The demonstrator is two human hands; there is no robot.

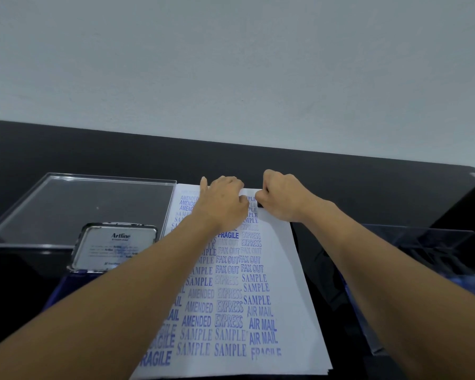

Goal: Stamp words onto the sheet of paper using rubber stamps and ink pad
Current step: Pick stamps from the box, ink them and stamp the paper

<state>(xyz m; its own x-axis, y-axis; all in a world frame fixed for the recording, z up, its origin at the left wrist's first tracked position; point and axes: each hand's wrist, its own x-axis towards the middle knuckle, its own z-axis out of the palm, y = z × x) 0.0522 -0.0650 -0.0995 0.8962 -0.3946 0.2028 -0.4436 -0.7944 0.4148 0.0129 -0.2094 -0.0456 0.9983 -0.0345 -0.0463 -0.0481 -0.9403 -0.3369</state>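
Seen from the head camera, a person leans over a black worktop (340, 182) with both arms stretched to the far end of a sheet of paper (284, 259). The sheet lies lengthwise away from the body and is crowded with blue words in columns: SAMPLE, AMENDED, EXPRESS, FAX OUT, AIR MAIL, FRAGILE.

The right hand (281, 200) is curled tight, fingertips down on the top of the right-hand column. A small dark block, judged to be the stamp (260, 206), shows just under those fingers and touches the paper. Most of it is hidden, so its long axis cannot be read. The left hand (225, 204) rests on the sheet just beside it, knuckles bent and one finger stretched toward the far edge. Whether it steadies the paper or also pinches the stamp cannot be told. A narrow strip of bare paper shows between the two hands.

The ink pad (113, 248), its tin lid raised, sits near the sheet's left edge, closer to the body and partly under the left forearm. That puts it well apart from the stamp and across the sheet from the right hand, so any re-inking likely means drawing the stamp back and to the left.

A clear plastic tray (80, 204) stands behind the ink pad, and a clear box (436, 250) sits to the right of the paper.
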